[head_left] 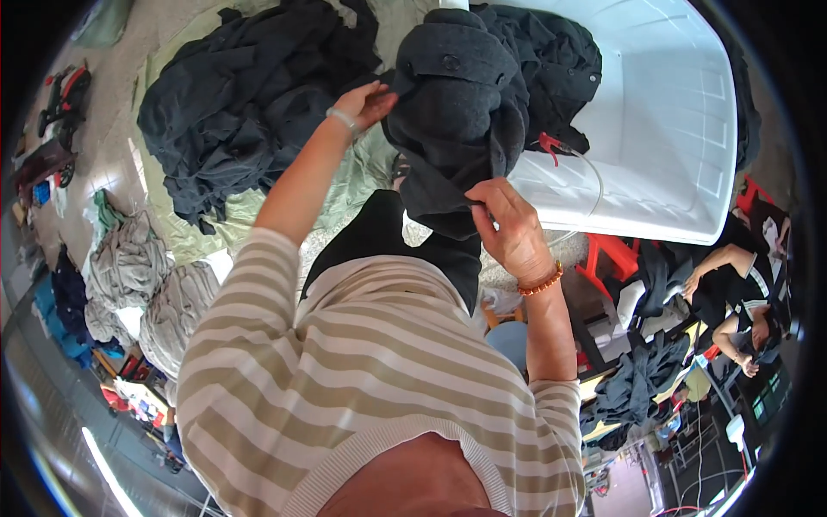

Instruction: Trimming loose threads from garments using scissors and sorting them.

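In the head view, apparently straightening a dark garment (452, 112), between a dark heap (250, 95) and white tub (680, 207). Pinched in a narrow grip by the right hand (514, 228); cannot tell about the left hand (366, 105). Probably calls for securing both edges next.

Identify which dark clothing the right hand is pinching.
The central charcoal garment, its lower edge pinched by the right hand; the dark pile at left lies clear of that hand.

No readable text, no legible labels, no discernible numbers or signs
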Motion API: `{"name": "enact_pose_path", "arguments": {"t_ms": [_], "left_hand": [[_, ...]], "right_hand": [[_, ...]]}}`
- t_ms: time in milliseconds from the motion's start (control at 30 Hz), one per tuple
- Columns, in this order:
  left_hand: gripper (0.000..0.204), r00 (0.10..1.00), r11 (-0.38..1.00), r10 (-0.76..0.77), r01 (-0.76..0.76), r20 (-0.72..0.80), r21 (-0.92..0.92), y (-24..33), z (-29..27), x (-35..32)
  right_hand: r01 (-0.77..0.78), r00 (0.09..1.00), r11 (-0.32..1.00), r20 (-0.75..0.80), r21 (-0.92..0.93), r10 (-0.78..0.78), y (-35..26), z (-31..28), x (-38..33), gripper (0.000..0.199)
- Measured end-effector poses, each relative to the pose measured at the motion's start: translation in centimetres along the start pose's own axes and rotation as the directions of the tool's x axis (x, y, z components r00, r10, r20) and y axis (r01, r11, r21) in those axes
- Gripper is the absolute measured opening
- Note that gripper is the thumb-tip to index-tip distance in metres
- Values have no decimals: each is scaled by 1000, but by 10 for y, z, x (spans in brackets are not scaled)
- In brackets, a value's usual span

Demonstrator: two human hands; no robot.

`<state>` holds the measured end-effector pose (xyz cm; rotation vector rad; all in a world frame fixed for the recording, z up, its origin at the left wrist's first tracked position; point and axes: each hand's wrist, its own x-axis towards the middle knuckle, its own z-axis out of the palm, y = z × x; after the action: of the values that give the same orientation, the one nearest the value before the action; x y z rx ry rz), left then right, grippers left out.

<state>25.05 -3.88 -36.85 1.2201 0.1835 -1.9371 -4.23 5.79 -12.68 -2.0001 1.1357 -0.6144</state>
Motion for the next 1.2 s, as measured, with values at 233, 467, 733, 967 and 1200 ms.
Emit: {"name": "enact_pose_path", "arguments": {"t_ms": [233,467,733,967,1200], "left_hand": [[32,983,860,-169,108,-77,-499,-16,33,77],[61,922,561,384,-188,-53,806,-14,-16,96],[13,884,1000,11,-22,467,18,-7,-30,-5],[14,953,884,166,-257,251,390,-61,65,-158],[25,922,960,126,-206,365,189,-70,107,-180]], "right_hand": [[-9,1000,999,-2,-52,9,6,11,-4,23],[130,991,991,31,11,-130,23,17,-14,25],[126,989,988,-67,-87,-132,17,9,-5,11],[135,986,971,-66,-199,-151,-10,24,18,16],[-25,984,957,-175,-290,-28,-18,31,16,17]]}}
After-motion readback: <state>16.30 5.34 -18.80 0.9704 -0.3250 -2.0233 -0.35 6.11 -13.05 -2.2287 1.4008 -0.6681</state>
